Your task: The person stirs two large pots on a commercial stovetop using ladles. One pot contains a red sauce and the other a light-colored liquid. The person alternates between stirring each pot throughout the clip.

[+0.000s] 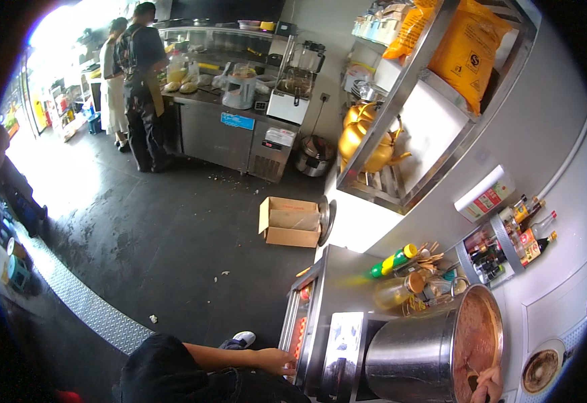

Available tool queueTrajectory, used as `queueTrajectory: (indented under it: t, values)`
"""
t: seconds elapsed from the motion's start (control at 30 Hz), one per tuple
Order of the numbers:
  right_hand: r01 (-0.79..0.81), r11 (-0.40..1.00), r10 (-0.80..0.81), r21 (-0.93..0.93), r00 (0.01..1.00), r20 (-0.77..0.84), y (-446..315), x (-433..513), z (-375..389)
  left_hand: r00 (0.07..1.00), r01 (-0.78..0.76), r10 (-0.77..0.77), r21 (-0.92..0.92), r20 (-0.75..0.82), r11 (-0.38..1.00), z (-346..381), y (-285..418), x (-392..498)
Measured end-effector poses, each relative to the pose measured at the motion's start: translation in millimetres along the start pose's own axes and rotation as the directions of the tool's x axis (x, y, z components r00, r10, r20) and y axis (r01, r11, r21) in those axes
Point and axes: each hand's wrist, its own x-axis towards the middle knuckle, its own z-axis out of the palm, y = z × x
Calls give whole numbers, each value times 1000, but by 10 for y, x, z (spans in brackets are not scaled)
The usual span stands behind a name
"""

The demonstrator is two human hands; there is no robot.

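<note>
A large stainless-steel stockpot (409, 347) stands on the counter to the right, holding a reddish-brown liquid (477, 332). At the pot's near rim, my right hand (489, 387) is closed around the dark handle of a utensil (472, 381); its lower end is hidden in the pot. My left hand (276, 360) reaches to the front edge of the steel counter (344, 272), with its fingertips at the metal edge. Orange-red items (301, 335) show in an opening under that edge. Whether these fingers grip anything is unclear.
Beyond the pot are a green-and-yellow bottle (394, 261), a lidded glass jar (399, 292) and a wall rack of bottles (510, 242). Golden kettles (366, 136) sit on a shelf. An open cardboard box (293, 221) lies on the floor. Two people (142, 85) stand at a far counter (213, 128).
</note>
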Motion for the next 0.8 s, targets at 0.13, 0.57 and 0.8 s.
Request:
queueTrajectory:
  t: [0.13,0.57,0.8]
  values:
    - [-178,984,164,0,906,-391,370,-342,-82,998,-58,58,45,10,997,53,-65,111]
    - [62,331,526,941,816,-239,1186,-574,-449,987,-33,12,131,162,991,45,-74,233]
    - [-38,489,765,871,498,-408,1156,-512,-324,969,128,-120,-24,215,991,40,-61,203]
